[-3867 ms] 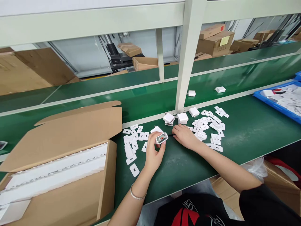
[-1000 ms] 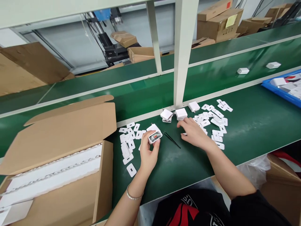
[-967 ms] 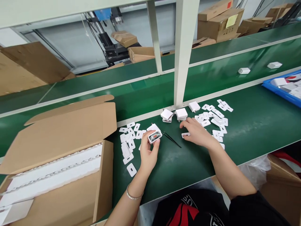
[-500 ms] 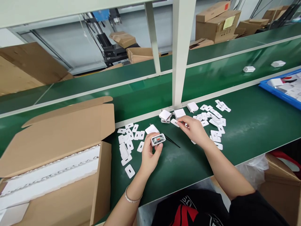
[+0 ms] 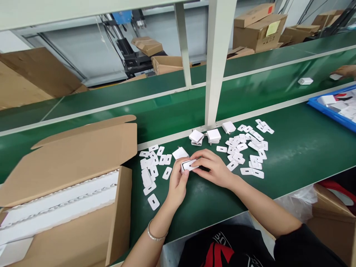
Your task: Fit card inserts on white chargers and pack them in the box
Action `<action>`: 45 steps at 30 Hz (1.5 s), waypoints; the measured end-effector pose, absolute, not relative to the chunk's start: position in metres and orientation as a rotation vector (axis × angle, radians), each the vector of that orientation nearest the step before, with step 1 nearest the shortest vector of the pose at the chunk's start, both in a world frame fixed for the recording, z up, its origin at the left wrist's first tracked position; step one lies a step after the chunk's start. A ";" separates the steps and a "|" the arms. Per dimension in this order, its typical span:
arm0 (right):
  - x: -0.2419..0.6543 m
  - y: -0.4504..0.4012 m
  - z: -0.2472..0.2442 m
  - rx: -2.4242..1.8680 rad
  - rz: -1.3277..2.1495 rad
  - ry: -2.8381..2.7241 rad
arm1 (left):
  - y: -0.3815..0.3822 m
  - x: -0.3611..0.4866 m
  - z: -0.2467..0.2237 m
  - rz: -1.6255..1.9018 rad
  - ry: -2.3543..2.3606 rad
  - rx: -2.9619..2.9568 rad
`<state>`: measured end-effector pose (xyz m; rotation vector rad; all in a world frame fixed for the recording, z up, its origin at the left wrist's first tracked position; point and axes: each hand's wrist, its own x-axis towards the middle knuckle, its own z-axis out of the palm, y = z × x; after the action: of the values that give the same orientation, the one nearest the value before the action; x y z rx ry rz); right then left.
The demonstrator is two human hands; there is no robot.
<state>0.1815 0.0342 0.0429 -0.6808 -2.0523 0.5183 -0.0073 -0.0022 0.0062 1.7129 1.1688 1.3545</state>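
Note:
My left hand [image 5: 177, 183] is closed around a white charger housing [image 5: 183, 170], its end turned up towards me. Over that end lies a small white cover plate [image 5: 190, 165] with a slot, slightly askew. The fingers of my right hand [image 5: 215, 168] pinch and press this plate from the right. Just behind my left hand stands another white charger [image 5: 180, 152]. More chargers [image 5: 213, 135] sit along the back edge of the green bench. Loose slotted cover plates are scattered to the left [image 5: 153, 202] and right [image 5: 221, 149] of my hands.
An open cardboard box [image 5: 120, 215] with white inserts takes up the left. A white post [image 5: 215, 70] rises behind the chargers. At the right stands a blue tray [image 5: 330, 111]. On the green strip beyond are a white charger [image 5: 305, 81] and another person's hand [image 5: 346, 71].
My right hand has brought the cover plate left and down onto the charger housing, whose open inside was visible before. Another person's hand has appeared at the far right. The black tweezers are now hidden.

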 end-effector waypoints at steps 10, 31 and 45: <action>0.177 0.030 0.045 -0.690 0.729 -1.917 | -0.001 -0.009 0.008 1.334 1.170 1.727; 0.171 0.028 0.038 -0.751 1.173 -1.665 | -0.001 -0.009 0.004 1.365 1.045 1.787; 0.168 0.021 0.033 -0.989 1.376 -1.725 | -0.009 -0.005 0.003 1.353 1.103 1.857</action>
<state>0.1682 0.0214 0.0328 -0.9887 -1.7252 1.3760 -0.0053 -0.0087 0.0034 1.8572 1.1025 1.3526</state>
